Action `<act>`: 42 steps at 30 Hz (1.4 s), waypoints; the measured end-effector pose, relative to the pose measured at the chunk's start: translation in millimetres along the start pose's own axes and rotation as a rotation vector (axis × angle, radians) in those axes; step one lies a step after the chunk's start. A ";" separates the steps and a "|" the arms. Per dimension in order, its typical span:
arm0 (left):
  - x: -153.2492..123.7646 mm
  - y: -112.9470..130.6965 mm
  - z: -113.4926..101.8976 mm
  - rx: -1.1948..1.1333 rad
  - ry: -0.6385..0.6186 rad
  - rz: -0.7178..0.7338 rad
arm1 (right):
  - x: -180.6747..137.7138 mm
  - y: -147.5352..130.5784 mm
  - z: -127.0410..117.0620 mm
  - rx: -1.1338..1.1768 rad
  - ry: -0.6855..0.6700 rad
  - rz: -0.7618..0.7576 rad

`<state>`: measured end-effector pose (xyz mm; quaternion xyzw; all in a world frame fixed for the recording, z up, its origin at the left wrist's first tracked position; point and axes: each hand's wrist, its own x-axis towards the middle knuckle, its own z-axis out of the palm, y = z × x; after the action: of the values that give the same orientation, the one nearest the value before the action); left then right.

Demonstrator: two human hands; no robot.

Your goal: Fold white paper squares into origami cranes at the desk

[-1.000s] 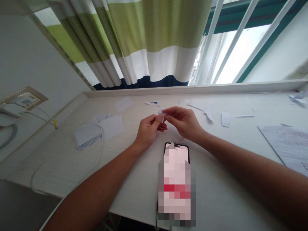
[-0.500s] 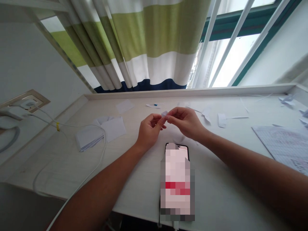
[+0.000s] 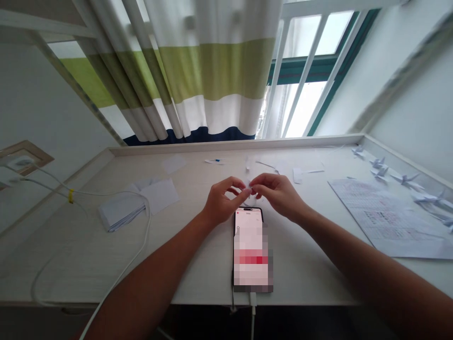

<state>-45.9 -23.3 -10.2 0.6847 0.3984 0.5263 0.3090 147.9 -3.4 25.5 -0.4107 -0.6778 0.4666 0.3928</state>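
Both my hands meet above the middle of the white desk, just beyond a phone. Between their fingertips is a small piece of folded white paper [image 3: 248, 185], mostly covered by the fingers. My left hand [image 3: 225, 200] pinches it from the left, thumb against fingers. From the right, my right hand [image 3: 277, 192] pinches the same paper, its fingers curled. The phone [image 3: 248, 245] lies face up below the hands, its screen lit and partly blurred out, with a white cable plugged into its lower end.
A stack of white paper [image 3: 122, 210] lies left, crossed by a white charging cable [image 3: 149, 208]. Paper scraps [image 3: 297, 175] dot the back of the desk. At right lie a written sheet [image 3: 385, 219] and several folded paper cranes [image 3: 380, 172] along the raised edge.
The view has tilted up and turned right, bringing the row of folded paper cranes into sight. My hands stay together on the small paper, fingers slightly shifted, covering more of it.
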 end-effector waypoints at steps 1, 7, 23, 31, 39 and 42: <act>-0.6 0.7 1.1 -0.001 -0.011 -0.013 | -3.7 3.5 0.8 0.016 0.007 0.001; 1.7 -3.8 5.0 -0.223 0.066 -0.205 | -6.6 19.6 8.3 0.183 0.072 -0.111; -0.4 3.9 9.5 -0.255 0.011 -0.267 | -6.5 30.9 1.1 0.248 -0.019 -0.053; -0.5 11.5 10.7 -0.234 0.052 -0.265 | -5.6 33.7 6.2 0.321 -0.008 -0.081; -2.1 7.6 11.7 -0.297 0.064 -0.238 | -6.8 32.0 8.6 0.380 -0.005 -0.111; -1.7 4.7 12.3 -0.315 0.065 -0.225 | -6.4 32.6 7.7 0.378 -0.013 -0.110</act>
<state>-33.2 -27.1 -10.2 0.5616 0.3950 0.5662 0.4561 149.3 -4.3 -8.6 -0.2889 -0.6021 0.5659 0.4835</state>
